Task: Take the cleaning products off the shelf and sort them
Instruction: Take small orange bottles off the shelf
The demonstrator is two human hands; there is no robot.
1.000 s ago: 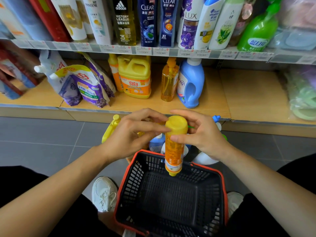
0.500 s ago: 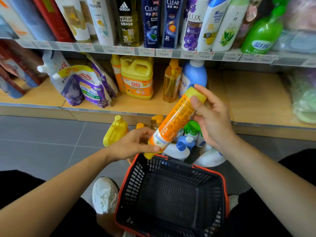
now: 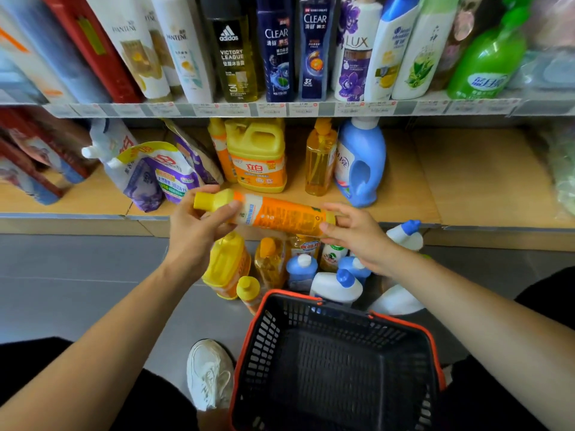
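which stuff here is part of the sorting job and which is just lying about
Job: orange bottle, held by left hand and right hand; yellow jug; blue jug; floor bottles; basket.
Lying about: shampoo row, shoe, price tags.

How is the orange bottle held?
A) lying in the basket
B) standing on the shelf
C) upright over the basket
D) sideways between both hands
D: the orange bottle lies sideways, the left hand gripping its cap end and the right hand its base.
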